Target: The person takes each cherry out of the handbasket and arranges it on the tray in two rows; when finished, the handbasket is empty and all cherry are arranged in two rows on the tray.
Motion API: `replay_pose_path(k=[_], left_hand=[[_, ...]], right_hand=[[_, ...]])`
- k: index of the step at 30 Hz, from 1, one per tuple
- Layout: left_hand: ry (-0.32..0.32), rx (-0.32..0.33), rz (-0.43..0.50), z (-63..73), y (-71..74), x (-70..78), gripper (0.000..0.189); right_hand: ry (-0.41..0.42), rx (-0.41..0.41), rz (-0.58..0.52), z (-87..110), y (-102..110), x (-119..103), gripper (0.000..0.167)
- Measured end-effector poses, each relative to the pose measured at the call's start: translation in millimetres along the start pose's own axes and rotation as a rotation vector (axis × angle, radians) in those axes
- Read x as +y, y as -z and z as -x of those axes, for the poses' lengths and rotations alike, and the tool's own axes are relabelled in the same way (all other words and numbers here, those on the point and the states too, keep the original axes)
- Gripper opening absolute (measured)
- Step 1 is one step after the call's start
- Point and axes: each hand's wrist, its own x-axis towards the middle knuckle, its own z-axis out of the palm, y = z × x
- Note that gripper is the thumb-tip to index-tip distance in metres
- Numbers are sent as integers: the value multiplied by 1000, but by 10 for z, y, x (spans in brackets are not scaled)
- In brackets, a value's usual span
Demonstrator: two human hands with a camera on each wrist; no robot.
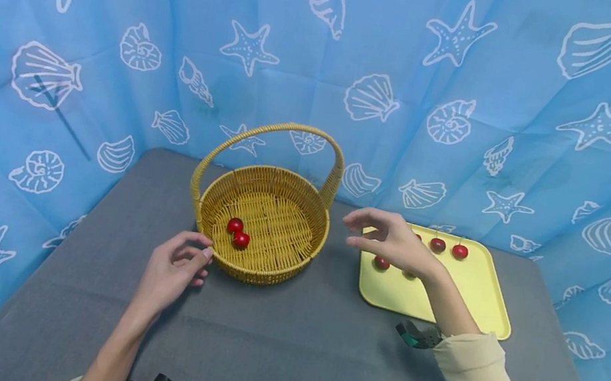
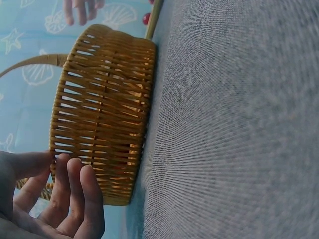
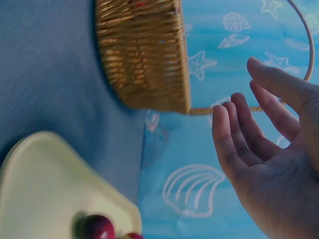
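Observation:
A yellow wicker basket (image 1: 255,271) with a tall arched handle stands on the table, two red cherries (image 1: 240,240) lying inside near its left wall. My left hand (image 1: 173,269) pinches the basket's front-left rim between thumb and fingers, which shows closely in the left wrist view. Between basket and tray, my right hand (image 1: 394,240) hovers with loosely bent fingers and holds nothing. Under and behind it lies a yellow tray (image 1: 470,292) with several dark red cherries (image 1: 460,251), some partly hidden by the hand. The right wrist view shows thumb and fingertips apart.
A grey cloth (image 1: 278,354) covers the table. Blue curtains (image 1: 317,51) printed with white shells and starfish hang behind it and along both sides. The basket's handle (image 1: 292,126) arches up in front of the back curtain.

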Motion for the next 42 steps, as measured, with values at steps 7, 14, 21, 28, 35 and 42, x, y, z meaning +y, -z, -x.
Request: replay_pose_path(k=[7,14,21,28,35,42], left_hand=[[-7,2,1,-1,0,-3,29],[0,-2,13,3,-6,-6,29],[12,0,14,6,0,5,30],[6,8,24,4,-8,18,30],[16,9,24,-5,-18,28,29],[3,-1,31,6,-10,23,30]], right_hand=[[106,-88,15,-297,-124,-154,36],[125,-174,-34,-644,-314,-301,35],[129,-291,-21,-989,-548,-404,36],[134,-373,27,-1259,-730,-468,40],[116,-391,79,-1479,-827,-464,40],[64,-398,47,-1669,-889,-474,39]])
